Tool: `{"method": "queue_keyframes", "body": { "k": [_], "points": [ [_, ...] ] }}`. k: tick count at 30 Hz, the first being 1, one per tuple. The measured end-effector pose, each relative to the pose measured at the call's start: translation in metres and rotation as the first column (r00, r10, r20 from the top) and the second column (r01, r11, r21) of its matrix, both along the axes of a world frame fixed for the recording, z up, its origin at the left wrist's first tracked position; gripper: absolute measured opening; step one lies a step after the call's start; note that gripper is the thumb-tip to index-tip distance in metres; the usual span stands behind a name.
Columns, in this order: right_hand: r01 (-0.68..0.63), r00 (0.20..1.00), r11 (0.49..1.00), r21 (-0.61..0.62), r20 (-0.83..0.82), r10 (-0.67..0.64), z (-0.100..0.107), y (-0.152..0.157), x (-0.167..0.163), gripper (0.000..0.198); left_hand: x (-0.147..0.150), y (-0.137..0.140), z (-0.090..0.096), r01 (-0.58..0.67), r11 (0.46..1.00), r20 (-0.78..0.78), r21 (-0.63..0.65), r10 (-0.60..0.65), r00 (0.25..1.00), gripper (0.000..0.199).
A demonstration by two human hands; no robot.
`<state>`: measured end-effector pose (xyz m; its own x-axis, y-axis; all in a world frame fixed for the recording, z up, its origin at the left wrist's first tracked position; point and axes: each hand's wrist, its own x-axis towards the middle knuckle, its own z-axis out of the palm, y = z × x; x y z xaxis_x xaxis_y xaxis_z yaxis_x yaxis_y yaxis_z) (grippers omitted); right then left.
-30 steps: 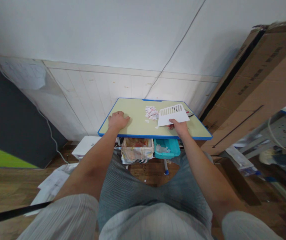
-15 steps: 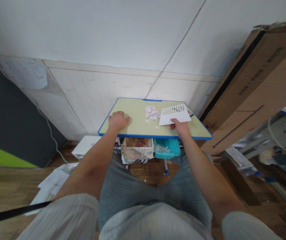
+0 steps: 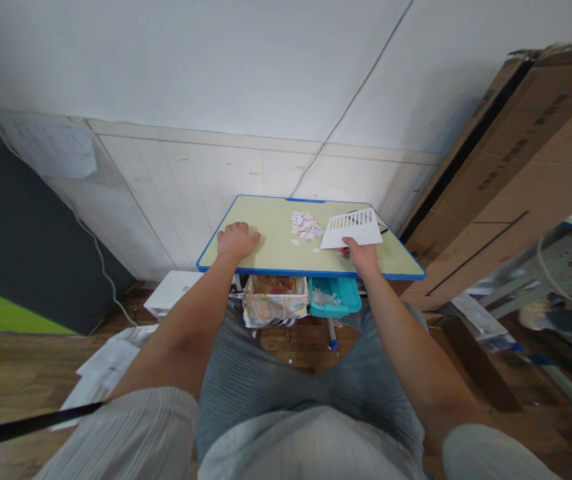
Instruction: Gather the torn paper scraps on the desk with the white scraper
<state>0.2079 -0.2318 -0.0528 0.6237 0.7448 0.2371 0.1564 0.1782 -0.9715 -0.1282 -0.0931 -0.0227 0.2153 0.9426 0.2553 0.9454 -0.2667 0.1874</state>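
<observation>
My left hand (image 3: 237,241) lies flat on the left part of the small table (image 3: 276,253), fingers apart and nothing in it. Over the table's right side, my right hand (image 3: 359,252) grips a white slotted card (image 3: 353,232) by its near edge, thumb on top. A row of narrow cut-out slots runs along the card's far edge. Left of the card lies a loose pile of small paper scraps (image 3: 306,225), white with reddish marks. Something dark and thin sticks out beyond the card's right edge, mostly hidden.
Below the table hang a cloth-lined basket (image 3: 276,313) and a teal plastic bin (image 3: 335,310) with pale scraps inside. Large cardboard boxes (image 3: 511,160) lean at the right. A white box (image 3: 169,290) stands left, and the wall (image 3: 246,167) rises behind the table.
The white card in my right hand has shifted and turned very slightly. My left hand stays in the same place on the table.
</observation>
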Motion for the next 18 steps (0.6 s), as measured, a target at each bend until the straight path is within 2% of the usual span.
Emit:
{"method": "queue_keyframes", "body": {
  "k": [4,14,18],
  "points": [
    [0.002,1.0,1.0,-0.007,-0.006,-0.002,0.001,-0.001,0.0,0.018,0.0,0.0,0.001,0.005,1.0,-0.002,-0.007,-0.005,1.0,0.066],
    [0.115,0.992,0.993,-0.001,-0.043,-0.114,0.009,-0.006,-0.007,0.008,0.0,0.001,0.0,-0.001,1.0,-0.009,-0.009,0.001,1.0,0.067],
    [0.111,0.99,0.994,0.004,-0.092,-0.11,0.011,-0.008,-0.005,0.015,0.0,0.002,-0.001,0.001,1.0,-0.008,-0.001,-0.001,1.0,0.065]
  ]
}}
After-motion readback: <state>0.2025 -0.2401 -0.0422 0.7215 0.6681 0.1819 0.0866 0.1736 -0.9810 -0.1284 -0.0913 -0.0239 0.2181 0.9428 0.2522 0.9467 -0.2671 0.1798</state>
